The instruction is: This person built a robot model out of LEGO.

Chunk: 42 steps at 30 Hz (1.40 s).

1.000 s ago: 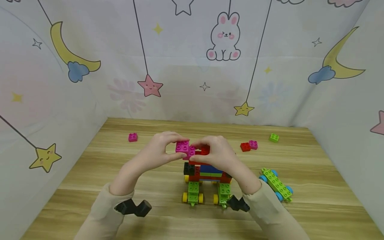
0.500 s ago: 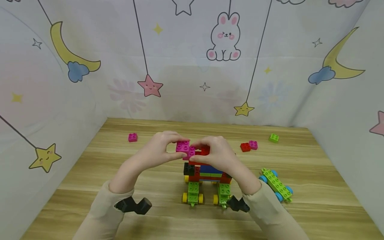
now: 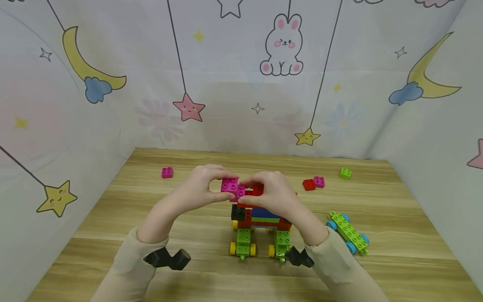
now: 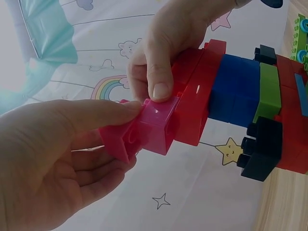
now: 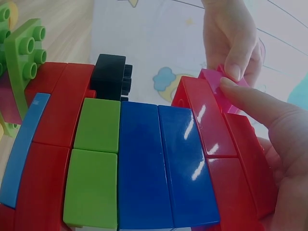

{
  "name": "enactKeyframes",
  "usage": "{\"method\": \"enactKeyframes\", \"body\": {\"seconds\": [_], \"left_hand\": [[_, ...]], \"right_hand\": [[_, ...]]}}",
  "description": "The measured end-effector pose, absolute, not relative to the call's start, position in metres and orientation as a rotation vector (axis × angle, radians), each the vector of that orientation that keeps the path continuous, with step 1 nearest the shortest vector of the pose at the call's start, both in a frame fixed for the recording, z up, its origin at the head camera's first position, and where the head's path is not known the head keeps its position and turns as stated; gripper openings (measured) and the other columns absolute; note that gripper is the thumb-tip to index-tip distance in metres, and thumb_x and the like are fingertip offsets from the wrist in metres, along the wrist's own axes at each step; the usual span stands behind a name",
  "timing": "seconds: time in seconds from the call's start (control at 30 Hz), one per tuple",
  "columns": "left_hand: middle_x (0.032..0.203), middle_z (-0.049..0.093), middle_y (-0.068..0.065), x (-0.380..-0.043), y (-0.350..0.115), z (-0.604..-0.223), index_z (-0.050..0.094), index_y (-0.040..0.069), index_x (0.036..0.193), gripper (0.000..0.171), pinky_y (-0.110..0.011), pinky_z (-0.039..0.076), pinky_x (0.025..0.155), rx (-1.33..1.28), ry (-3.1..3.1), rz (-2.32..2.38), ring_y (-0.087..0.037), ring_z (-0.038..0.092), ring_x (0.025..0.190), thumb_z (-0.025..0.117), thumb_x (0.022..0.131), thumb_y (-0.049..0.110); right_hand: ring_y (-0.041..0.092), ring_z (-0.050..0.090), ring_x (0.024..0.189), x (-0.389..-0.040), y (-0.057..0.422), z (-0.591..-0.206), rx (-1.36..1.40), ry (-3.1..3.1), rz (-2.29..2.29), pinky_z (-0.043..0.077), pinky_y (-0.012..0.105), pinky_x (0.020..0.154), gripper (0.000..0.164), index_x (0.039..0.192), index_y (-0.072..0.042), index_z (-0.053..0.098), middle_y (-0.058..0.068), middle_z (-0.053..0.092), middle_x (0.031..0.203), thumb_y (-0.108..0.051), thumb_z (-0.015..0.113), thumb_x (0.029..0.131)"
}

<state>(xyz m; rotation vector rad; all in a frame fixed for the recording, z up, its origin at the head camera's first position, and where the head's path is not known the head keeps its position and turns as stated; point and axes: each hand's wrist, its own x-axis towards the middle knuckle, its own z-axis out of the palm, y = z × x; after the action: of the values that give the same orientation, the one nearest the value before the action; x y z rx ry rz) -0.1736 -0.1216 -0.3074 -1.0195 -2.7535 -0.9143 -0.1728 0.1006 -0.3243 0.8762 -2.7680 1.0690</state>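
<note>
A toy-brick build (image 3: 266, 213) of red, blue and green bricks stands mid-table on green wheeled bases (image 3: 243, 242). From its red top, a pink brick (image 4: 156, 130) juts out to the left. A second pink brick (image 3: 229, 185) sits on that one, offset outward. My left hand (image 3: 198, 186) pinches the outer pink brick between thumb and fingers. My right hand (image 3: 277, 193) reaches over the red top and pinches the inner pink brick, its thumb on the near side. In the head view, this hand hides part of the red top.
At the right lies a green wheeled base (image 3: 348, 231) with blue wheels. Loose bricks lie farther back: a pink brick (image 3: 167, 172) at left, and red (image 3: 309, 184), pink (image 3: 318, 181) and green (image 3: 345, 173) ones at right. Printed cloth walls (image 3: 234, 126) border the table.
</note>
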Motion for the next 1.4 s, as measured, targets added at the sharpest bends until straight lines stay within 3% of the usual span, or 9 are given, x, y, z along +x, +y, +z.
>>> {"method": "enactKeyframes", "body": {"seconds": [0.67, 1.03, 1.4], "left_hand": [[0.115, 0.071, -0.012, -0.1753, -0.1223, -0.3076, 0.069, 0.002, 0.118, 0.039, -0.044, 0.055, 0.088, -1.037, -2.757, -0.934, -0.028, 0.064, 0.105, 0.076, 0.085, 0.022], [0.104, 0.072, -0.007, -0.1767, -0.1185, -0.3036, 0.07, 0.002, 0.118, 0.04, -0.022, 0.053, 0.069, -1.057, -2.78, -0.95, -0.016, 0.061, 0.087, 0.078, 0.083, 0.019], [0.104, 0.072, -0.008, -0.1776, -0.1184, -0.3038, 0.071, 0.001, 0.116, 0.038, -0.023, 0.053, 0.069, -1.076, -2.76, -0.934, -0.018, 0.062, 0.088, 0.079, 0.083, 0.018]], "right_hand": [[0.017, 0.069, 0.092, -0.1739, 0.1017, -0.325, 0.908, -2.757, 1.087, 0.056, 0.028, 0.078, 0.036, 0.111, -0.01, 0.074, 0.003, 0.075, 0.104, -0.029, 0.08, 0.081], [0.014, 0.068, 0.09, -0.1748, 0.1026, -0.3256, 0.902, -2.76, 1.088, 0.056, 0.027, 0.077, 0.036, 0.111, -0.011, 0.074, 0.001, 0.075, 0.104, -0.03, 0.08, 0.081], [0.018, 0.069, 0.092, -0.1753, 0.1024, -0.3261, 0.907, -2.758, 1.064, 0.056, 0.03, 0.078, 0.036, 0.111, -0.011, 0.074, 0.001, 0.075, 0.104, -0.03, 0.08, 0.081]]}}
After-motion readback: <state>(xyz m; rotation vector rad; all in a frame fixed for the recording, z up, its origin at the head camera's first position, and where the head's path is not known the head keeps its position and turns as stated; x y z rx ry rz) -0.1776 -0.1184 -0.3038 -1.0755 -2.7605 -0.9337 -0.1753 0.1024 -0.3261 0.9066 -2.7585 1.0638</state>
